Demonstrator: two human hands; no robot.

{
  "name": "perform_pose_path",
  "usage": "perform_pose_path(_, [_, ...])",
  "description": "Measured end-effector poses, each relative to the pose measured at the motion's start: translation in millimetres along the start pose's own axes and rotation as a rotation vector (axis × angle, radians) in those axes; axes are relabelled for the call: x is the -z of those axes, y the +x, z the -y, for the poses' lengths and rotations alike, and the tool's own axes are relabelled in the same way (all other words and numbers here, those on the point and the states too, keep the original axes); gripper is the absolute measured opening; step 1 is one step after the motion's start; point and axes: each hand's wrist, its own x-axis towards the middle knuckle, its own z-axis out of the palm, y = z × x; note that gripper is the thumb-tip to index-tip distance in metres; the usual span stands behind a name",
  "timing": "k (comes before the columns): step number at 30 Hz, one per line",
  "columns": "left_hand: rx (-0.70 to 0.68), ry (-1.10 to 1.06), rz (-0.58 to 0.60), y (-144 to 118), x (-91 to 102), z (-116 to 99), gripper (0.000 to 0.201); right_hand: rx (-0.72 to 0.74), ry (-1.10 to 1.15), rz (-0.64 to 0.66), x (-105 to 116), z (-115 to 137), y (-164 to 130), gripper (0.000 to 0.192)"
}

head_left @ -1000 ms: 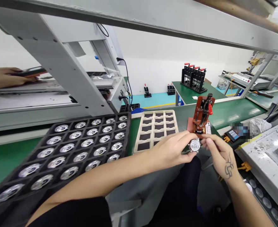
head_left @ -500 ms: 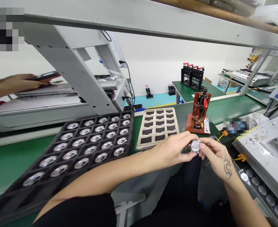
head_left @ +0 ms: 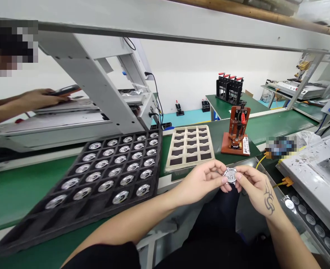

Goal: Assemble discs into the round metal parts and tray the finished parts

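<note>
Both hands, left hand (head_left: 204, 179) and right hand (head_left: 254, 186), are pinching a small round metal part (head_left: 230, 175) with closed fingertips, just above the green bench (head_left: 13, 190). A black tray (head_left: 103, 175) and a beige tray (head_left: 189, 147) are sitting beside it, with a red press jig (head_left: 238, 130) standing behind on this white-walled factory line.

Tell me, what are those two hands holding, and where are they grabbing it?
A small round silver part, pinched by its rim: left hand on its left edge, right hand on its right edge.

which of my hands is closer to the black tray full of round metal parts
Left. Your left hand is just right of the black tray, past its near right corner. Your right hand is farther right, across the small round part both hands pinch.
</note>
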Motion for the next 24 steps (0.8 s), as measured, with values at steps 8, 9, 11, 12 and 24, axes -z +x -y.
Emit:
perform_pose_path(8, [0.012, -0.007, -0.067, -15.6, -0.2, 2.7, 0.046, -0.01, -0.047, 0.074, -2.0, -14.7, -8.1, 0.031])
perform_pose_path(9, [0.008, 0.005, -0.078, -20.1, 1.8, 3.6, 0.047, -0.006, -0.083, 0.079, -0.1, -20.6, -10.4, 0.031])
perform_pose_path(11, [-0.021, 0.062, -0.125, -31.6, 13.4, 4.8, 0.048, -0.005, -0.169, 0.072, 6.4, -36.7, -14.4, 0.035])
perform_pose_path(12, [-0.047, 0.125, -0.178, -39.7, 24.1, 4.5, 0.047, -0.016, -0.212, 0.069, 10.9, -46.3, -15.8, 0.037])
perform_pose_path(24, [0.297, 1.43, -0.964, -247.7, 188.4, -4.6, 0.024, -0.217, -0.362, 0.016, 45.7, -106.9, -20.0, 0.051])
